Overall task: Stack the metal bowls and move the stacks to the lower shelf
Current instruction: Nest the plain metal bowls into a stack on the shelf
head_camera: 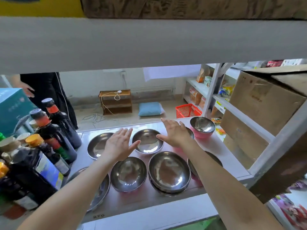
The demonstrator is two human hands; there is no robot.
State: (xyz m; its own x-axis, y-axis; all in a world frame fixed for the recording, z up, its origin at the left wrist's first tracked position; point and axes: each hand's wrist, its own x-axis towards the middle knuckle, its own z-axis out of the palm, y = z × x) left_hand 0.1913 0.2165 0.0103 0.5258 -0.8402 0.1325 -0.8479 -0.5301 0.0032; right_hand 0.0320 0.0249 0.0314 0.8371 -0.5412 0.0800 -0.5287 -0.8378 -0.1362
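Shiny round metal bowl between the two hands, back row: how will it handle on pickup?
Likely rigid: the shiny round metal bowl looks like thin steel, so probably light. Its polished, mirror-like surface may be slippery for the open left hand and right hand. Rounded underside: could rock if pushed.

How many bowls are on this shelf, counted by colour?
Metal bowls, three of them partly hidden: 8
Pink bowl, under the back right metal one: 1
Total: 9
Any bowls nested underneath cannot be counted.
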